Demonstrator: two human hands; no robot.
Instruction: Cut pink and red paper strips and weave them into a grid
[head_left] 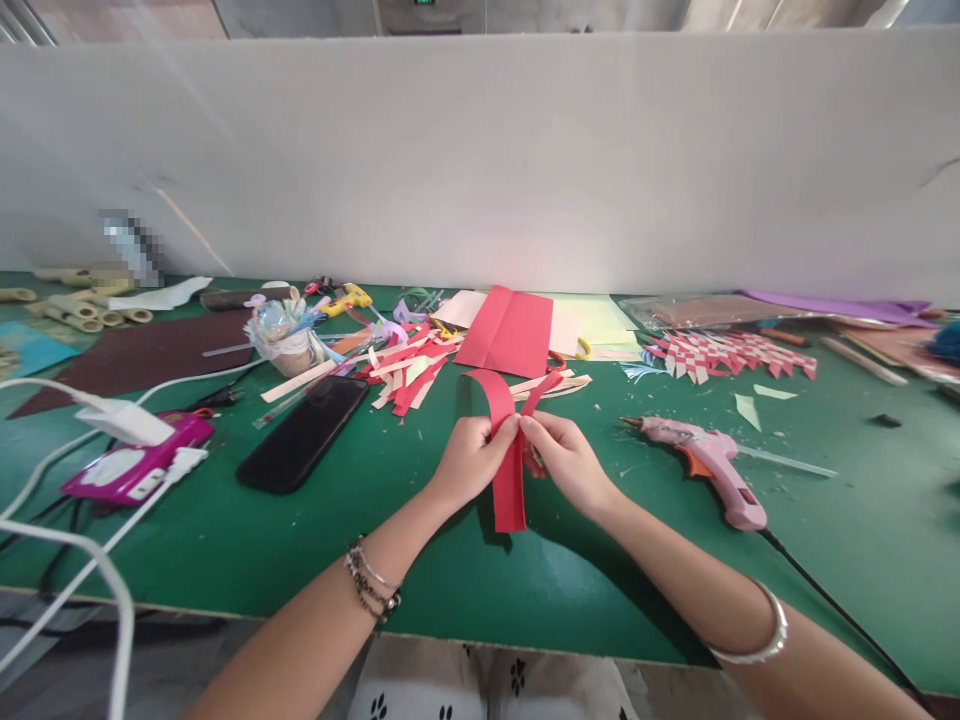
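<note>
My left hand [474, 458] pinches a red paper strip [510, 500] between thumb and fingers. From the other side, my right hand [568, 462] grips the same paper, its thumb tip meeting the left one. Above the thumbs the paper parts into a wide curling piece on the left and a narrow piece on the right. Below the hands it hangs as one band over the green table. Behind them lies a folded red paper sheet [510, 330]. Cut red and pink paper strips [409, 375] are heaped to its left.
A black phone [304, 435] and a purple power strip [142, 460] with white cables lie left. On the right rests a pink glue gun [709, 455], its cord crossing the table's front edge. Woven red-and-white paper [739, 353] sits behind it. A pale partition [480, 160] closes the back.
</note>
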